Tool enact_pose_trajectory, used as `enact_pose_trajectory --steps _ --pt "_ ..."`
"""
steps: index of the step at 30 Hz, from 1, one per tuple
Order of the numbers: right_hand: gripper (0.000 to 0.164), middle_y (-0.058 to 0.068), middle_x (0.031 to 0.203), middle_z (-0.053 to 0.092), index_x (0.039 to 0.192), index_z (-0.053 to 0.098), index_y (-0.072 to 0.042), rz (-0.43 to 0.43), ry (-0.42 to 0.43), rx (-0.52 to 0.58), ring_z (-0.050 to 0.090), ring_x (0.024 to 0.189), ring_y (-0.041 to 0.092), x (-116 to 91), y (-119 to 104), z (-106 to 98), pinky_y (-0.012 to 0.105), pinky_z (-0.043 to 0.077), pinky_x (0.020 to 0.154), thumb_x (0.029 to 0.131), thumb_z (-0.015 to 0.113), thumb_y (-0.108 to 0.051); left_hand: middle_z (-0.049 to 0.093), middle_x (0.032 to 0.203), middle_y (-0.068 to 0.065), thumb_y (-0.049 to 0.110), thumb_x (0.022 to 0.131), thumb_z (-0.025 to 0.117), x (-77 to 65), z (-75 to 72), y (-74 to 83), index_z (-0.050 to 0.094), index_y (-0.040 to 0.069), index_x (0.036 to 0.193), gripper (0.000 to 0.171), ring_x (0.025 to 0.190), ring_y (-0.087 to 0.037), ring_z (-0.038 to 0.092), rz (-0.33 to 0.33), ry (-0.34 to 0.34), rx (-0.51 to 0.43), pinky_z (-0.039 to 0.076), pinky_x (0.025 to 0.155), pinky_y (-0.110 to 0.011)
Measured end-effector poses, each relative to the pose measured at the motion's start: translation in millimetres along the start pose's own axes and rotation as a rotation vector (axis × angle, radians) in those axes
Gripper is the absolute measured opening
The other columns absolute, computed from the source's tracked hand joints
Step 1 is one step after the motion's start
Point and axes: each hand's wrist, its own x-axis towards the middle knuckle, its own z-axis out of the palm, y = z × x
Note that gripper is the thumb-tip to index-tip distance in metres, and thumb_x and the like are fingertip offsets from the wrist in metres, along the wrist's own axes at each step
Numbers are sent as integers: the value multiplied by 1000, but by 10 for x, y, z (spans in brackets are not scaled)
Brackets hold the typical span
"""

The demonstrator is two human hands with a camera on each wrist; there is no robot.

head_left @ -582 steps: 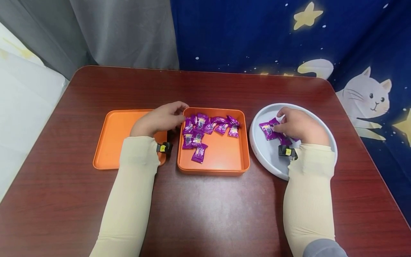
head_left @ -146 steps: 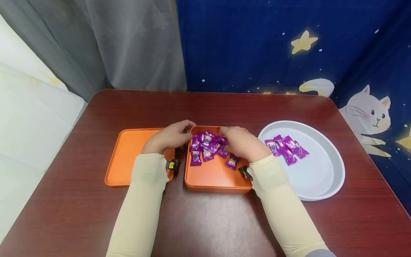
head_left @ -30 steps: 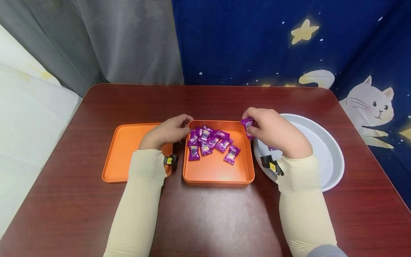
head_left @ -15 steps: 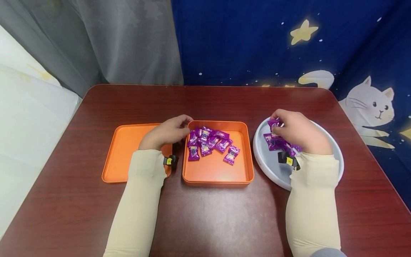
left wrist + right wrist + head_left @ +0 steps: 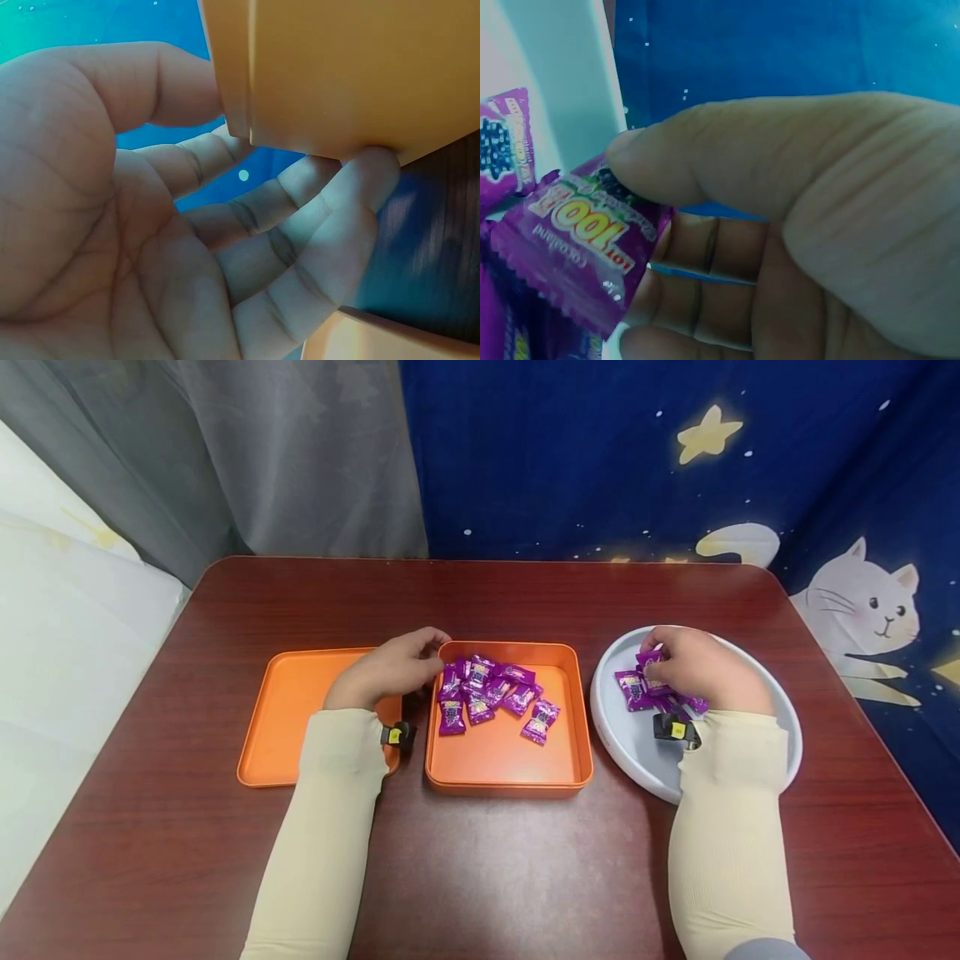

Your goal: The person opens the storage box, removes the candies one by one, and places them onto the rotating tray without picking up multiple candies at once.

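My left hand [image 5: 388, 670] holds the back left corner of the orange box [image 5: 510, 768], thumb against its side wall [image 5: 337, 67] and fingers bent around the corner. Several purple wrapped candies [image 5: 480, 675] lie in the box, mostly toward its back left, with one [image 5: 541, 721] a little apart at the right. Over the round pale plate [image 5: 622, 747], my right hand [image 5: 708, 668] pinches one purple candy [image 5: 585, 240] between thumb and fingers. That candy is close over a small pile of the same candies [image 5: 633, 691], partly hidden under the hand.
An orange lid [image 5: 277, 718] lies on the dark red table [image 5: 495, 868] left of the box, partly beneath my left forearm. The plate stands right of the box with a narrow gap between. Grey and blue curtains [image 5: 540, 460] hang behind the table.
My right hand has carried the candy from the box's right edge over to the plate and lowered it. Across the longer span, the box holds fewer candies. My left hand stays at the corner.
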Motion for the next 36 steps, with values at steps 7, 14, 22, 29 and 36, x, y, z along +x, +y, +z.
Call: enact_pose_trajectory --steps 7,14,22,29,36 --pt "26 11 82 64 107 61 -9 11 -23 -13 55 67 25 41 29 27 40 46 61 82 65 -16 56 103 -10 22 93 50 -1 -5 -11 45 16 130 38 83 -27 54 1 -5 -12 53 73 -40" --pt "34 15 91 63 113 60 -8 19 -14 -17 55 75 27 68 39 39 43 48 66 81 67 -18 55 105 -10 22 93 50 -3 -10 -4 44 16 131 39 83 -27 54 0 -12 -11 52 74 -40" --pt "41 18 96 63 118 59 -7 24 -15 -23 55 83 30 50 27 19 47 50 71 81 68 -20 55 106 -11 22 93 50 -14 -11 4 44 15 132 40 85 -27 54 2 -18 -16 52 75 -41" --pt "42 17 95 63 120 58 -8 15 14 -30 56 80 29 0 -29 -12 45 52 69 80 68 -19 55 104 -10 23 93 50 -12 -19 7 44 15 131 40 85 -26 54 -9 -14 -12 52 74 -40" --pt "39 15 102 61 122 56 -11 -60 47 -17 56 82 27 -80 -222 -89 45 52 71 84 64 -17 56 102 -10 23 92 51 -14 -27 22 44 16 131 40 85 -26 53 -14 -12 0 52 73 -39"
